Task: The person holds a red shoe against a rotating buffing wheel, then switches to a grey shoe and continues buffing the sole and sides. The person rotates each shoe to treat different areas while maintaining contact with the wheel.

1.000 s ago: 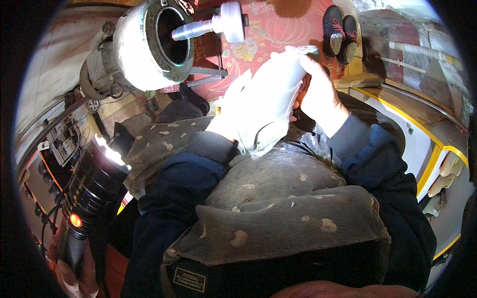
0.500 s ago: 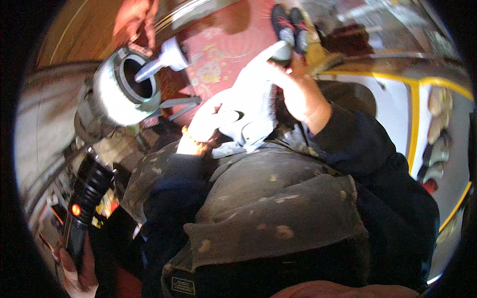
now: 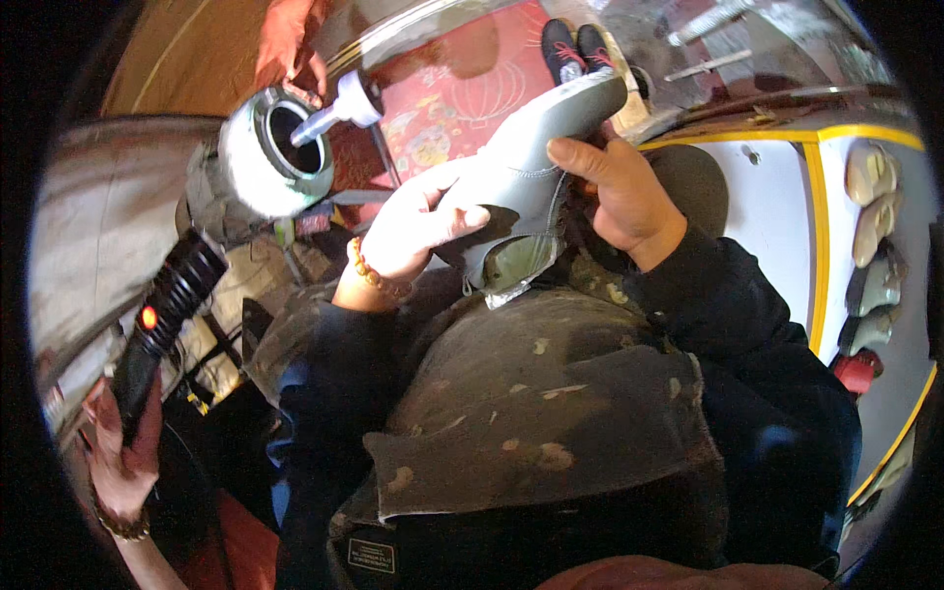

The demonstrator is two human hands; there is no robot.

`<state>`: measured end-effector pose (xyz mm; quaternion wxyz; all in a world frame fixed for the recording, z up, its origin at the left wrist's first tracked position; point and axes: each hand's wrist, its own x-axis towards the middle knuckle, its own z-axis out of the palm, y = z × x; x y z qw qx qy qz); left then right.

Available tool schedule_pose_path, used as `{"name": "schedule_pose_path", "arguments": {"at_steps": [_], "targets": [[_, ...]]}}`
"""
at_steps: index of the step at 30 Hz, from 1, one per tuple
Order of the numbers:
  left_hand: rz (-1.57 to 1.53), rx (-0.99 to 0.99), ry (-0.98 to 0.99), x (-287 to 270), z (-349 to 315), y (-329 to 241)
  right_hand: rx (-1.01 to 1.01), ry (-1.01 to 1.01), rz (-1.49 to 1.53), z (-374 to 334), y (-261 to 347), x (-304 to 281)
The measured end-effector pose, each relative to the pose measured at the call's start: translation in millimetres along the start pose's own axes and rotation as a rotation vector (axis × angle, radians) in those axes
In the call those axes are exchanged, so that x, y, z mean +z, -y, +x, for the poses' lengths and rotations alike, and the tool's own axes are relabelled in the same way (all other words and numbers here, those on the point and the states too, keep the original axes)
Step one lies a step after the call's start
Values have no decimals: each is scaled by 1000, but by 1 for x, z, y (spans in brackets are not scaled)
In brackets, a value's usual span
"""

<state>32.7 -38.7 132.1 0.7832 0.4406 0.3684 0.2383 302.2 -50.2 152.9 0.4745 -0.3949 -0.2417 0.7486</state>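
Note:
Above my lap I hold a pale grey boot (image 3: 531,143), lying aslant with its toe end toward the far right. A stitched seam crosses it, and its opening, with a greenish lining (image 3: 519,261), faces my apron (image 3: 551,383). My left hand (image 3: 408,231), a beaded bracelet at its wrist, is closed around the left side of the shaft. On the other side my right hand (image 3: 634,197) grips the boot near the seam, thumb on the upper; its other fingers are partly hidden. Bright light falls over the left hand and the boot.
At left, another person's hand (image 3: 123,442) holds a black flashlight (image 3: 172,310). A second hand (image 3: 290,49) touches a pale drum-shaped device (image 3: 261,162) with a white funnel-shaped piece (image 3: 344,108) in its mouth. Shoe lasts (image 3: 870,216) line a yellow-edged white board (image 3: 772,226). Dark sneakers (image 3: 575,49) stand ahead.
The boot has turned in my hands, so its side seam and lined opening show more clearly. My right hand has shifted slightly rightward and down. The flashlight has risen and tilted.

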Motion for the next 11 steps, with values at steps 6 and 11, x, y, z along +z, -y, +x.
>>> {"name": "schedule_pose_path", "arguments": {"at_steps": [6, 11], "targets": [[-87, -66, 58, -26, -12, 8, 103, -24, 82, 13, -25, 9], [-276, -3, -51, -40, -24, 36, 271, -1, 116, 32, -51, -10]]}}
